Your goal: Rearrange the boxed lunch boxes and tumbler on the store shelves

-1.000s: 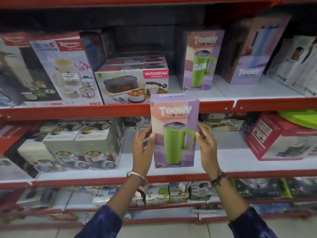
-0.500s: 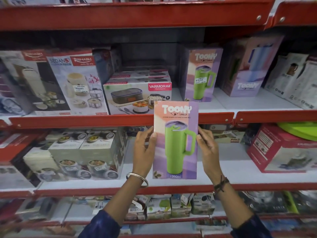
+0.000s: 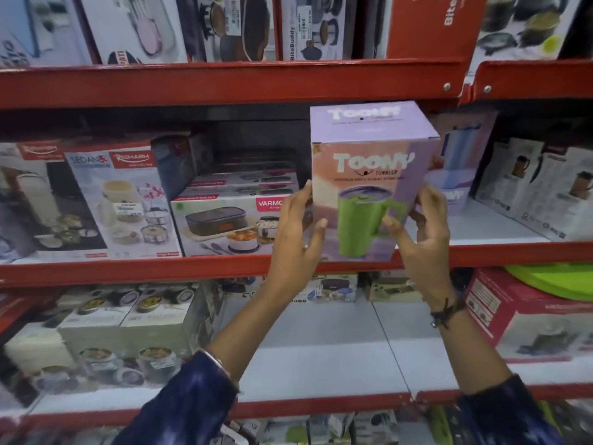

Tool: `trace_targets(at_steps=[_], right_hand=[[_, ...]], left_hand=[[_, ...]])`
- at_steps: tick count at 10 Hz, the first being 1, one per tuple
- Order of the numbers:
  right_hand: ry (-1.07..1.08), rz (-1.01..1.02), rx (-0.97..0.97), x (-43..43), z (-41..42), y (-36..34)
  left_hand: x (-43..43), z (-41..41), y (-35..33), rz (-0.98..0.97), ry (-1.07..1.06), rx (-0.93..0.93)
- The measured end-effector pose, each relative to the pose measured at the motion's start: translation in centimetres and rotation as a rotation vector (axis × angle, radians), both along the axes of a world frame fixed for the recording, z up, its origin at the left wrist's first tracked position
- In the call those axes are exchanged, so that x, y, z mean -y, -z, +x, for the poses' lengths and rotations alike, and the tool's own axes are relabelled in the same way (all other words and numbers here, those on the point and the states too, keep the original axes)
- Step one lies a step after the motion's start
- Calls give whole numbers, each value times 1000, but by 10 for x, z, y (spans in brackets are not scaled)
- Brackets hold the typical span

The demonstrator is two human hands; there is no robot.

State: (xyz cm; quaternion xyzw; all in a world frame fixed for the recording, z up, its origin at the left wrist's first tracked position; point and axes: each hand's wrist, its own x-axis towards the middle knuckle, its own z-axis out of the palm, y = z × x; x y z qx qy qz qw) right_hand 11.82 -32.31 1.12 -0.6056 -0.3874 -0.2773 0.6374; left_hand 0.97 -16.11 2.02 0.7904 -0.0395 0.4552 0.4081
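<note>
A purple Toony tumbler box (image 3: 369, 175) with a green mug pictured on it is held upright at the front edge of the middle red shelf (image 3: 128, 268). My left hand (image 3: 296, 239) grips its left side and my right hand (image 3: 423, 232) its right side. Left of it stands a stack of Varmora lunch box cartons (image 3: 224, 220), and further left a Rishabh lunch box carton (image 3: 128, 200). Behind the held box, a second purple Toony box (image 3: 459, 162) shows at the right, partly hidden.
White cartons with jugs pictured (image 3: 539, 187) fill the right of the middle shelf. Cookware boxes (image 3: 224, 24) line the shelf above. On the lower shelf stand lunch box cartons (image 3: 128, 332) at left and a red box (image 3: 529, 316) at right, with bare white shelf (image 3: 321, 348) between.
Both hands raised the tumbler box from in front of the lower shelf up to the middle shelf's front edge. It now covers the Toony box that stood there. The view tilted upward.
</note>
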Motion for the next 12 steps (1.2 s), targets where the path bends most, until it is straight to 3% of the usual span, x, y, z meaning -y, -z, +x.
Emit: trace_targets(at_steps=[2,4,6,7,8,9,11,12], right_hand=[[36,-29,-55,0,47,1],[84,-148,-81,-2,85,14],[128,-212,-122,-5,110,22],[208,-268,-90,-12,115,21],[343,-388,115,-24,122,20],[441,-515,185,-31,131,24],[556,-619,167,-29,124,22],[555,-503,244,-29,101,11]], left_hand=[[8,55,5,46,-4,-5],[1,93,25,64,-84,-135],[-5,113,32,205,-131,-161],[-8,120,32,350,-203,-144],[-19,136,38,657,-334,-113],[-24,142,40,758,-421,-219],[-19,128,32,757,-413,-246],[-14,109,17,731,-390,-170]])
